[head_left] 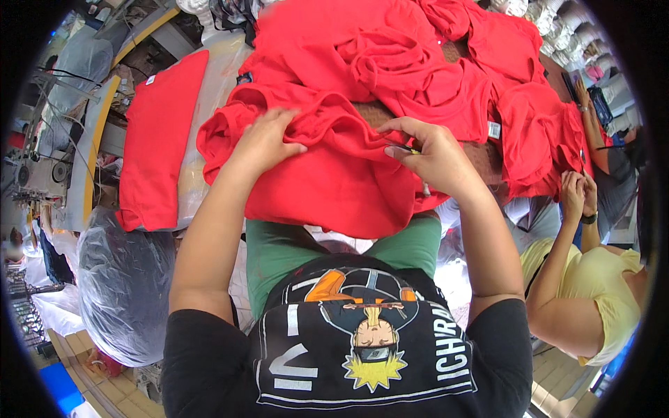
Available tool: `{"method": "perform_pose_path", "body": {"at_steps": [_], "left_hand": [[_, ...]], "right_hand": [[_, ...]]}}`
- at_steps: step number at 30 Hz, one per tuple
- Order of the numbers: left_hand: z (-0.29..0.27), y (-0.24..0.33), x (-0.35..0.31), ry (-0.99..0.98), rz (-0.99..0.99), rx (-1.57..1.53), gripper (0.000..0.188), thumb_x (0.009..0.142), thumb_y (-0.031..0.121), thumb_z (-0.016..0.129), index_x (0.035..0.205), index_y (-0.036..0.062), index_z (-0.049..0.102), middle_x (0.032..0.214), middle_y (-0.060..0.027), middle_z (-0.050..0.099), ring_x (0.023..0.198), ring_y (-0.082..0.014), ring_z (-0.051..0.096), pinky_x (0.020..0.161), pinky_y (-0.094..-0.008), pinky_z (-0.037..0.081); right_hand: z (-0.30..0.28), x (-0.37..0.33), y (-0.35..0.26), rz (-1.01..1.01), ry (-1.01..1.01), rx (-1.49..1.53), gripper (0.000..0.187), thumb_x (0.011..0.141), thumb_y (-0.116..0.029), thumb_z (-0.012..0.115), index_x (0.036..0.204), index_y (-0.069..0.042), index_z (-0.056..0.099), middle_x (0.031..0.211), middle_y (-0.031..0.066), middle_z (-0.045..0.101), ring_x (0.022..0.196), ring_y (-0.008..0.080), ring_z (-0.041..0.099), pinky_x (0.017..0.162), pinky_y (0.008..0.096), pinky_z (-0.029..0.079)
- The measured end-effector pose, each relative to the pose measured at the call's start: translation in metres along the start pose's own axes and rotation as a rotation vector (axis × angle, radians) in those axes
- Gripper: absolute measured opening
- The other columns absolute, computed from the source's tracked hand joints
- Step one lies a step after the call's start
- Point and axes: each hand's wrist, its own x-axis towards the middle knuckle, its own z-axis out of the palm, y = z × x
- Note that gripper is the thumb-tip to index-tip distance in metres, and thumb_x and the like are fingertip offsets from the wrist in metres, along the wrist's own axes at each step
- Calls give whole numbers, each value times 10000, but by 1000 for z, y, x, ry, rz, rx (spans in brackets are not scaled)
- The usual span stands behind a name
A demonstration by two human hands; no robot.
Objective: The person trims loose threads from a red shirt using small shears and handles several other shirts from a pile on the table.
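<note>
A red garment (334,188) lies bunched at the table's front edge, over my lap. My left hand (268,143) rests on its gathered folds, the thumb apart from the stretched, slightly blurred fingers. On the garment's right side, my right hand (435,157) grips small thread snips (401,147), with dark blades pointing left and a bit of yellow showing at the fingers. The blade tips are close to the cloth; whether they touch it I cannot tell.
More red garments (425,83) pile up beyond and to the right. A folded red garment (164,139) lies at left, above a plastic-wrapped bundle (122,285). At right, a person in yellow (585,292) handles red cloth, near another person's arm (592,132). A sewing machine (45,171) stands far left.
</note>
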Motion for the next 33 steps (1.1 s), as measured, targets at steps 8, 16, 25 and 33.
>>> {"method": "perform_pose_path", "body": {"at_steps": [8,16,25,33], "left_hand": [[-110,135,69,668,375,-730,365,897,162,633,1209,-6,545,1099,-80,635,1022,-159,613,860,-292,518],[37,166,-44,-360,1198,-492,218,824,203,623,1017,119,682,1209,-81,594,1109,-244,568,922,-387,460],[30,60,53,449,-126,-942,358,866,181,657,1173,9,589,1161,-135,609,1071,-228,577,940,-346,439],[67,36,58,283,-187,-360,610,703,335,783,1176,11,574,1120,-201,618,1055,-357,584,920,-406,454]], "right_hand": [[-176,55,41,-180,633,-487,232,880,-148,627,1111,-129,606,926,139,686,828,255,671,712,375,516],[-224,-14,110,348,344,-563,366,802,-125,683,1136,8,609,981,163,686,945,235,664,797,365,501],[-63,35,64,-31,452,-57,237,848,-153,681,1050,-30,676,1002,145,686,937,214,664,811,332,516],[-3,153,65,3,442,-170,381,782,-144,693,1156,-93,634,803,112,667,766,230,657,693,356,503]]}}
